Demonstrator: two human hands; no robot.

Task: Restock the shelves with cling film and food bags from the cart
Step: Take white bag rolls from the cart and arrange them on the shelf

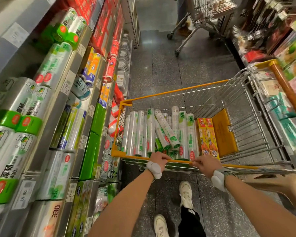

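A wire cart (178, 91) with a yellow rim stands in the aisle in front of me. Inside stand several clear rolls with green print (150, 130) and two yellow-orange boxes (208, 137) at the right. My left hand (158, 159) grips the cart's near rim, fingers curled over it. My right hand (204, 164) grips the same rim further right. The shelves (70, 93) on my left hold rows of cling film and bag rolls with price tags.
A second cart (205, 16) and a person's legs stand further down the aisle. Shelves of goods (287, 53) line the right side. A tan stool (284, 183) sits by my right arm. My feet are on the dark speckled floor (161, 69).
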